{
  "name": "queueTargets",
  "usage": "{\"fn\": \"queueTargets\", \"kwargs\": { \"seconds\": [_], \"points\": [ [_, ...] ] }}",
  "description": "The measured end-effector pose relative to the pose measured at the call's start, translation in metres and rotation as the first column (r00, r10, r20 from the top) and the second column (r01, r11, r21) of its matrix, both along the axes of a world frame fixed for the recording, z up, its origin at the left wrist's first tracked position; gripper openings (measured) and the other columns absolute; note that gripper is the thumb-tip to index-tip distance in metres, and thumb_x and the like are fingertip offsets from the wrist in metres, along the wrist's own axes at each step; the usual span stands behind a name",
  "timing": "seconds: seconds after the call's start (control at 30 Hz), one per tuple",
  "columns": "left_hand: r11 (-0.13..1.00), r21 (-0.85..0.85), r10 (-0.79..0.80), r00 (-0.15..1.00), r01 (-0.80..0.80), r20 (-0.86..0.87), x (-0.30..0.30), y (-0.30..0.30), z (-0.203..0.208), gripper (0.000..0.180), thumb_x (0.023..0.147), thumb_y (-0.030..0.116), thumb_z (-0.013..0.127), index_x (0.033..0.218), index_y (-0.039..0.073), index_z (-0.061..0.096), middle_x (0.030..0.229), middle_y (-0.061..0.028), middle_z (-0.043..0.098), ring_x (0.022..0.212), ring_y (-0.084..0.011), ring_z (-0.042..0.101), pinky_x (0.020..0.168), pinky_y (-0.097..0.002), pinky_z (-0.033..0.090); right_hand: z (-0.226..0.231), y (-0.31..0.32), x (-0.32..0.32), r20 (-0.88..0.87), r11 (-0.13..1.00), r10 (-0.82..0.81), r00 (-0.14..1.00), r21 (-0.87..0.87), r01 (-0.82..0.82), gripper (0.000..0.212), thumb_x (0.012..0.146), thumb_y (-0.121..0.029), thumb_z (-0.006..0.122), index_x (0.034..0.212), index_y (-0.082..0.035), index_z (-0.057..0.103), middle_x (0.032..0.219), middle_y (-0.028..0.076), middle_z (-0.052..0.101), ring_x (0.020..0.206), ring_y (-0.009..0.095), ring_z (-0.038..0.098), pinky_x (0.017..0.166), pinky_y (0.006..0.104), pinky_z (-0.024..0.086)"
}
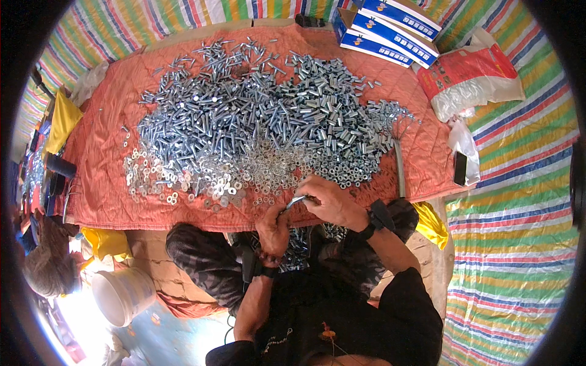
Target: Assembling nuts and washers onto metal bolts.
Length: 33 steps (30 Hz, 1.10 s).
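Just past the table's near edge, my left hand [273,233] and my right hand [328,202] meet, fingers closed. Between their fingertips runs a slim, shiny metal bolt [295,200], tilted up toward the right hand. My fingers cover both its ends, so any part fitted on it is hidden. Ahead lies a broad heap of silvery bolts [207,116] with short metal sleeves [323,100] at its right. Flat washers [226,183], thin ring washers [268,168] and nuts [348,175] are spread along the heap's near side.
A red quilted cloth [101,183] covers the table. Blue-and-white boxes [390,33] are stacked at the far right, beside a red-and-clear plastic bag [470,79]. A metal bar [400,168] lies at the right. More metal parts show below, between my legs. A white bucket [124,294] stands lower left.
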<state>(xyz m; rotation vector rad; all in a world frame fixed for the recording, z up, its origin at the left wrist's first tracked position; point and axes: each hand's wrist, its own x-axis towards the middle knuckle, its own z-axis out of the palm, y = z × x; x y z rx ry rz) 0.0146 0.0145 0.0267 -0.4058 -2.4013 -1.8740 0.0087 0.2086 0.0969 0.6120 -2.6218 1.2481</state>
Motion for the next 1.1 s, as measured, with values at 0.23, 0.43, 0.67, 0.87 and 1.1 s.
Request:
{"fn": "queueTargets", "kwargs": {
  "seconds": [0.23, 0.43, 0.67, 0.87, 1.1],
  "points": [
    [0.999, 0.013, -0.043, 0.997, 0.044, -0.065, 0.006, 0.004, -0.008, 0.031, 0.085, -0.004, 0.062, 0.115, 0.000, 0.067, 0.096, -0.0210, 0.072, 0.079, -0.0337, 0.072, 0.066, -0.0413, 0.055, 0.000, -0.003, 0.005, 0.306, 0.991, -0.072, 0.949, -0.084, 0.102, 0.019, 0.085, -0.004, 0.071, 0.103, -0.002, 0.066, 0.096, 0.011, 0.069, 0.086, 0.023, 0.068, 0.076, 0.0349, 0.054],
    [0.990, 0.100, -0.105, 0.993, 0.100, 0.047, 0.017, 0.016, 0.009, 0.037, 0.091, -0.002, 0.062, 0.127, -0.005, 0.059, 0.110, -0.0188, 0.071, 0.102, -0.0307, 0.070, 0.088, -0.0384, 0.055, -0.032, -0.009, 0.024, 0.400, 0.950, -0.179, 0.899, -0.168, 0.263, 0.021, 0.088, -0.014, 0.070, 0.105, -0.001, 0.068, 0.095, 0.011, 0.071, 0.085, 0.022, 0.068, 0.078, 0.0348, 0.053],
    [0.955, 0.296, -0.070, 0.961, -0.013, 0.268, 0.023, 0.010, -0.035, 0.030, 0.097, 0.000, 0.060, 0.126, -0.003, 0.062, 0.088, -0.0108, 0.071, 0.073, -0.0150, 0.069, 0.064, -0.0304, 0.056, -0.040, -0.007, 0.026, 0.522, 0.926, -0.159, 0.838, -0.217, 0.311, 0.021, 0.093, -0.019, 0.067, 0.105, -0.003, 0.071, 0.088, 0.013, 0.072, 0.072, 0.024, 0.068, 0.068, 0.0348, 0.053],
    [0.878, 0.452, -0.081, 0.881, -0.158, 0.466, 0.016, -0.002, -0.045, 0.028, 0.101, 0.006, 0.055, 0.127, -0.004, 0.060, 0.083, -0.0092, 0.068, 0.068, -0.0174, 0.069, 0.060, -0.0306, 0.058, -0.062, 0.018, 0.009, 0.208, 0.888, -0.456, 0.866, 0.038, 0.458, 0.016, 0.089, -0.016, 0.070, 0.094, -0.001, 0.072, 0.084, 0.013, 0.069, 0.073, 0.024, 0.067, 0.065, 0.0361, 0.051],
    [0.871, 0.468, -0.087, 0.889, -0.152, 0.450, 0.009, -0.002, -0.049, 0.028, 0.102, 0.011, 0.057, 0.124, -0.005, 0.059, 0.083, -0.0097, 0.068, 0.067, -0.0181, 0.070, 0.059, -0.0302, 0.058, -0.073, -0.001, -0.002, 0.125, 0.904, -0.407, 0.905, 0.197, 0.379, 0.019, 0.085, -0.019, 0.073, 0.095, -0.004, 0.070, 0.083, 0.015, 0.064, 0.079, 0.036, 0.064, 0.069, 0.0456, 0.050]
  ]
}}
